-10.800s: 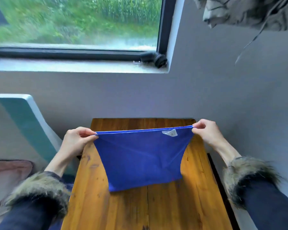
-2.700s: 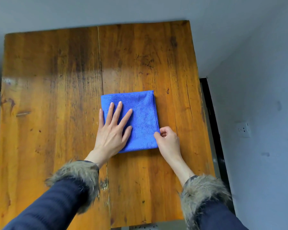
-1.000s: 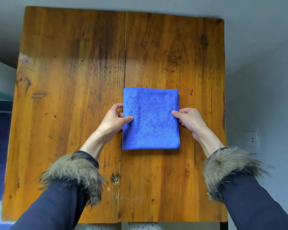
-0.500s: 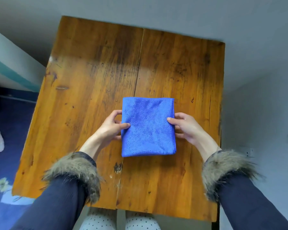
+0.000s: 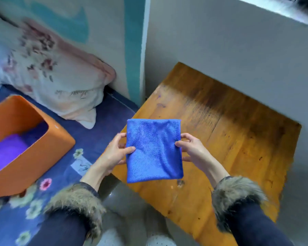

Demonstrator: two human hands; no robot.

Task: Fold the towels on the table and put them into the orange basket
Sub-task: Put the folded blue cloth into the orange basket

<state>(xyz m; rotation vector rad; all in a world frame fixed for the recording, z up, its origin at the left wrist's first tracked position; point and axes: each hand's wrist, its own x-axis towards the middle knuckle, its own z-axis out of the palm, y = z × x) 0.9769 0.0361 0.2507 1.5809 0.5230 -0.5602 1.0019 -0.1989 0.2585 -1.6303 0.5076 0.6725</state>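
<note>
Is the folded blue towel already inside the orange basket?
No, the blue towel is held in the air between the left hand and right hand, apart from the orange basket.

A home bedroom: a floral pillow [image 5: 57, 80] lies on a flowered blue bedsheet [image 5: 100, 128] just left of the wooden table [image 5: 229, 139], against a teal-and-white painted headboard [image 5: 132, 41].

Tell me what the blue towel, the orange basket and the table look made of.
Blue towel: soft microfibre-like cloth, fuzzy nap, stitched edge. Orange basket: smooth matte walls with rounded corners, perhaps plastic or felt. Table: glossy varnished wood with visible grain and plank seams.
</note>
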